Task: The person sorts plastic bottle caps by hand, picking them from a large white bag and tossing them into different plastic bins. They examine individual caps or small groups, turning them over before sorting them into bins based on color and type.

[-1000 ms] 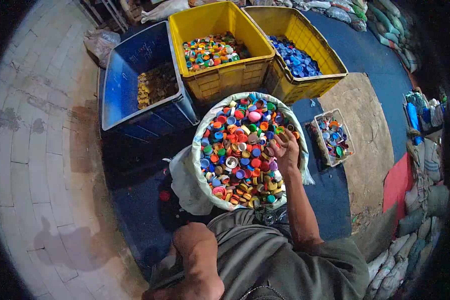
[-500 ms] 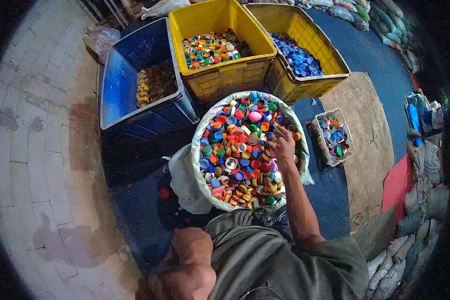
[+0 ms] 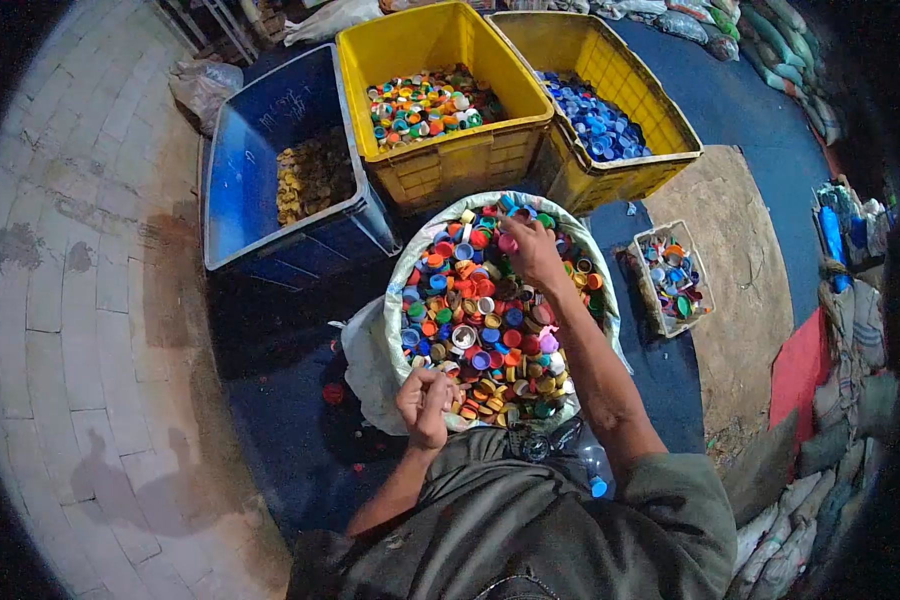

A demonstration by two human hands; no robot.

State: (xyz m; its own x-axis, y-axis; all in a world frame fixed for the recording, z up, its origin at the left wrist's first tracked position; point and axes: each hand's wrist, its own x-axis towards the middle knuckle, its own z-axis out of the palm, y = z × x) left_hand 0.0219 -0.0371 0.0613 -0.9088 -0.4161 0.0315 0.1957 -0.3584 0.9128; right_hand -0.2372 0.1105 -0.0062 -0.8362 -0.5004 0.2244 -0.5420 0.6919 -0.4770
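A large white sack (image 3: 394,335) with a rolled rim stands in front of me, full of mixed plastic bottle caps (image 3: 485,305). My right hand (image 3: 536,256) is over the far part of the heap, its fingers bent together among the caps beside a pink one. Whatever those fingertips hold is hidden. At the near left rim, my left hand (image 3: 427,405) is closed with its fingers curled. Anything inside it is too small to make out.
Behind the sack stand a blue bin (image 3: 232,200), a yellow bin (image 3: 450,150) with mixed caps and another yellow bin (image 3: 610,180) with blue caps. A small white crate (image 3: 667,328) sits at right. A clear bottle (image 3: 592,460) with a blue cap is by my lap.
My right hand has moved from the right side of the heap to its far part. My left hand has come up from near my body to the sack's near left rim.
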